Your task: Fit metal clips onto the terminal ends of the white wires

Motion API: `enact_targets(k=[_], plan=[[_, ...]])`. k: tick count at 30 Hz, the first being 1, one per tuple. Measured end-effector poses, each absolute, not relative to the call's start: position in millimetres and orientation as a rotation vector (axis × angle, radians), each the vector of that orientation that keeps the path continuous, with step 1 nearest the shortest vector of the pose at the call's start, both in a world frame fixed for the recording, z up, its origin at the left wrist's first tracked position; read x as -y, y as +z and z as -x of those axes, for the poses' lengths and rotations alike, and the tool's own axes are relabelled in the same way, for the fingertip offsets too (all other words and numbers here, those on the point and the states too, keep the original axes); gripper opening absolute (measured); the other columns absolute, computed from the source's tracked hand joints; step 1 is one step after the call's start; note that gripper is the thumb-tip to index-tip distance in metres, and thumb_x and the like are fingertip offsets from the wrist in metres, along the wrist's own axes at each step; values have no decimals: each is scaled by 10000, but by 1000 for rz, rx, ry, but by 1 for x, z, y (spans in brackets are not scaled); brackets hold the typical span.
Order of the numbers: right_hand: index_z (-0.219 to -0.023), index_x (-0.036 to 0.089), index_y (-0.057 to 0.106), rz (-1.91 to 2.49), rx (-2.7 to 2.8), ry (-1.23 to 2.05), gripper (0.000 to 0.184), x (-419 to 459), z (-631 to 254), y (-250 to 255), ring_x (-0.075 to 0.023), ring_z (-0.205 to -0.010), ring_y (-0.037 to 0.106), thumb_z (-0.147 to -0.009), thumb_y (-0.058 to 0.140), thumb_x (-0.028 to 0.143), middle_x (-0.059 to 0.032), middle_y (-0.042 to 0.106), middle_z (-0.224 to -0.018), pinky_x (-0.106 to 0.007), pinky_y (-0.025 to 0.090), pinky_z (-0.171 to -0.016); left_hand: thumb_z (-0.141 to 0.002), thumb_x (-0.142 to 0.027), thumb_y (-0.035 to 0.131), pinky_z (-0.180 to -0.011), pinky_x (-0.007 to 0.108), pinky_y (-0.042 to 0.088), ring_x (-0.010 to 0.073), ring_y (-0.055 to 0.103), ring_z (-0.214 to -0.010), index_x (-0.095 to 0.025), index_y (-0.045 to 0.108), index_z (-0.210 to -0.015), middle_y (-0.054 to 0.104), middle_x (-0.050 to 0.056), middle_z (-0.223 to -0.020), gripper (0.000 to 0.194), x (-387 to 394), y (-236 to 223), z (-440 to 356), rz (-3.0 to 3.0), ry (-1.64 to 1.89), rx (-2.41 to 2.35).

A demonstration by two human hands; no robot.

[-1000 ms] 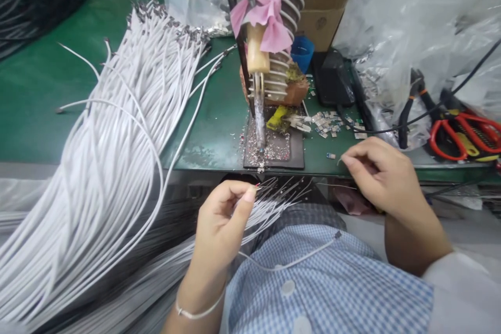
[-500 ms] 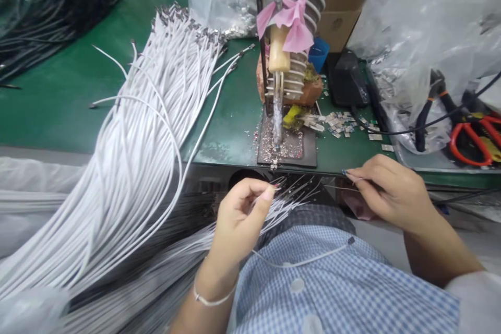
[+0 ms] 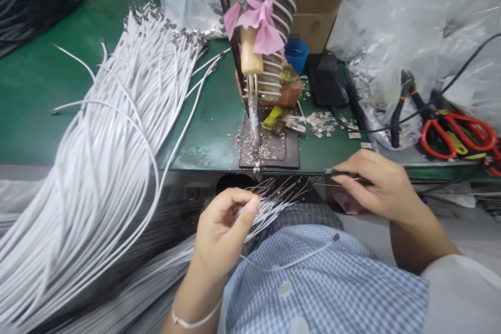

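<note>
My left hand (image 3: 227,229) is closed in a pinch in front of the table edge. A white cable (image 3: 291,263) runs from it across my lap to a small black plug, and its tip at the fingertips is barely visible. To the right, my right hand (image 3: 371,182) pinches a tiny metal connector (image 3: 327,171) with a bluish end, and a thin wire (image 3: 321,184) sticks out leftward from the same fingers. A dark slim piece also shows between those fingers; its kind is unclear. Between and beyond my hands stands a soldering iron (image 3: 250,57), tip down, with pink cloth tied round it.
Below the tip lies a dark pad (image 3: 291,151) strewn with solder bits. Loose connectors (image 3: 321,122) lie right of it, beside cutters (image 3: 401,109) and red-handled scissors (image 3: 438,141). A large bundle of white cables (image 3: 105,130) covers the left; more cable ends (image 3: 277,203) hang below the edge.
The view has swung right, so the table things sit further left. More of the connector and a dark slim piece now show at my right fingertips. My left hand keeps its pinch.
</note>
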State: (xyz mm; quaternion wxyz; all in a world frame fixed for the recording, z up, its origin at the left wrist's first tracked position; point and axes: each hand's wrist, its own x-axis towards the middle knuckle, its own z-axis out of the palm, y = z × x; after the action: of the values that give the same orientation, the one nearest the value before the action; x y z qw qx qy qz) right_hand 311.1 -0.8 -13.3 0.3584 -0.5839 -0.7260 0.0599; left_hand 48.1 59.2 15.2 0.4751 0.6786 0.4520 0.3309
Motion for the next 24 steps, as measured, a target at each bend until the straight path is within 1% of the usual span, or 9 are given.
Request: enact_targets(k=[3,6,8,11,16,20,24], plan=[[-907,181,626,1567,2011,12,122,1,-311,-19,-150,-587,557,-838,535,225,-51,578,-721,-258,438,-511,-793,-199,601,-480,184,425,104,497,-538,-177,607,-732,559,0,-619,65,-60,13,-50,-1665,797,-1102],[-857,163,619,1563,2005,-9,100,0,-311,-22,-153,-598,558,-835,522,172,-62,583,-734,-262,433,-515,-794,-189,601,-482,174,424,97,499,-540,-179,609,-737,560,-6,-618,58,-59,13,-50,-1653,785,-1099],[-831,159,594,1516,1939,73,80,-1,-307,-19,-158,-646,571,-821,522,126,-64,590,-750,-266,450,-561,-792,-177,607,-507,167,435,92,514,-561,-182,612,-741,573,-9,-634,52,-57,14,-51,-1625,786,-1102],[-819,169,560,1393,1788,268,100,-2,-292,-13,-140,-690,579,-796,534,74,-45,602,-757,-248,466,-623,-794,-167,612,-542,163,449,90,547,-600,-183,616,-751,600,-6,-668,46,-53,17,-53,-1572,777,-1092],[-855,166,567,1115,1723,691,118,-9,-249,-9,-111,-695,578,-803,521,70,-22,615,-770,-218,468,-638,-818,-133,581,-631,197,483,117,602,-738,-183,618,-795,659,35,-833,66,-47,21,-54,-1523,724,-1014],[-905,163,580,1040,1618,842,149,-16,-227,-10,-95,-678,576,-802,523,72,-5,624,-773,-202,459,-625,-821,-113,567,-601,211,467,124,583,-745,-181,599,-781,636,44,-864,85,-44,21,-51,-1512,710,-993],[-884,155,596,1041,1591,922,133,-18,-222,-10,-101,-690,575,-811,517,77,-16,621,-774,-208,457,-636,-815,-121,568,-570,217,443,128,566,-726,-182,574,-756,610,37,-830,85,-43,20,-49,-1524,730,-985]])
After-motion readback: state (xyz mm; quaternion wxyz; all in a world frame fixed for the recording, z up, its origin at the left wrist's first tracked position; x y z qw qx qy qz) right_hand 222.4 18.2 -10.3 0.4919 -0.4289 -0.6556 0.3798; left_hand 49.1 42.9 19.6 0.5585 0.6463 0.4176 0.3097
